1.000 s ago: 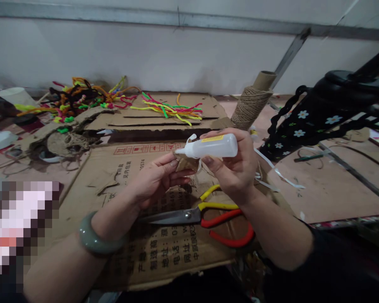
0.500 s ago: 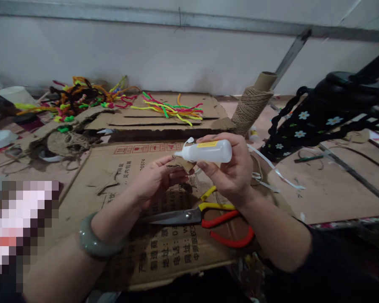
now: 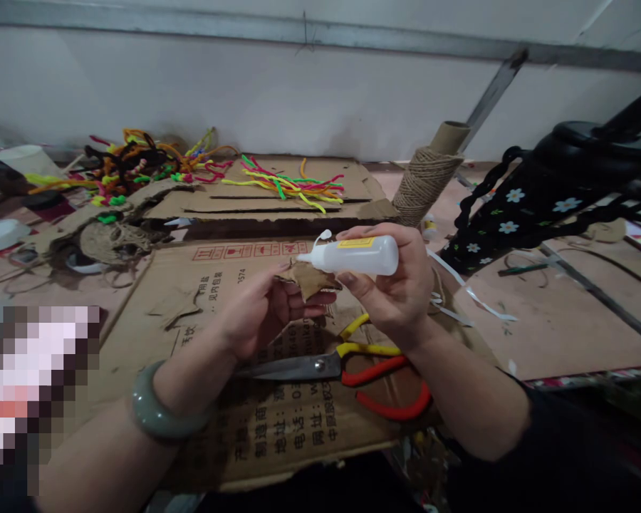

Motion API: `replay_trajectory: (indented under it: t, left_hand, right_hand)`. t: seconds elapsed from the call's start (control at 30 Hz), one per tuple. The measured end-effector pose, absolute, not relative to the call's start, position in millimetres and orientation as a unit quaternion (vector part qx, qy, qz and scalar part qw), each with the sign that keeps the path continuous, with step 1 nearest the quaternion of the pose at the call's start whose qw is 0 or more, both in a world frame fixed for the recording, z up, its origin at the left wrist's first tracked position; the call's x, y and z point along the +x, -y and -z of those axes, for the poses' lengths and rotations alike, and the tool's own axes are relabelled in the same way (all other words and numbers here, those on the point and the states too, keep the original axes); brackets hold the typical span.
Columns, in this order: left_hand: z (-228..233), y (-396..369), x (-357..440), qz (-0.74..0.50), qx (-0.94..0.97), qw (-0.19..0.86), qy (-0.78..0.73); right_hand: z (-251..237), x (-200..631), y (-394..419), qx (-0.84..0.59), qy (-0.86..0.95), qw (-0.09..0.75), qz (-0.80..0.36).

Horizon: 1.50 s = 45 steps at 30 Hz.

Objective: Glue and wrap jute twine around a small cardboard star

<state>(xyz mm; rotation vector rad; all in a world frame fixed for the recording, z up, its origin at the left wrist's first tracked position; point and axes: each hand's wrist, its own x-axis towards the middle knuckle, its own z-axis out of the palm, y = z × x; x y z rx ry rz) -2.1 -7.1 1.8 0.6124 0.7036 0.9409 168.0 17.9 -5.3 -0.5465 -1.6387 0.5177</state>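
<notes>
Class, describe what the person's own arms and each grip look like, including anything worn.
Both the left grip and right grip are ungloved. A thick, rounded, glossy grey-green bangle circles the left wrist; the right wrist shows none. A dark sleeve leaves most of the right forearm uncovered.

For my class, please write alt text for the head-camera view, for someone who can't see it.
A person's right hand holds a translucent white plastic bottle with a yellow label, its nozzle close to a small brown cardboard star in the left hand. Steel scissors with red and yellow handles lie below on printed brown cardboard.
</notes>
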Motion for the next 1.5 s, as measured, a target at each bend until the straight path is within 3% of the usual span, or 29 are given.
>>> replay_trajectory:
  t: [0.53,1.5]
  left_hand:
    - [-2.0,11.4,-2.5,-0.456,0.298,0.8,-0.252]
    - [0.9,4.4,-5.6,-0.471,0.322,0.777,-0.265]
  right_hand:
    - [3.4,169.8,-19.0,-0.199,0.708,0.639,-0.223]
    - [3.5,169.5,-18.3,-0.217,0.716,0.623,-0.23]
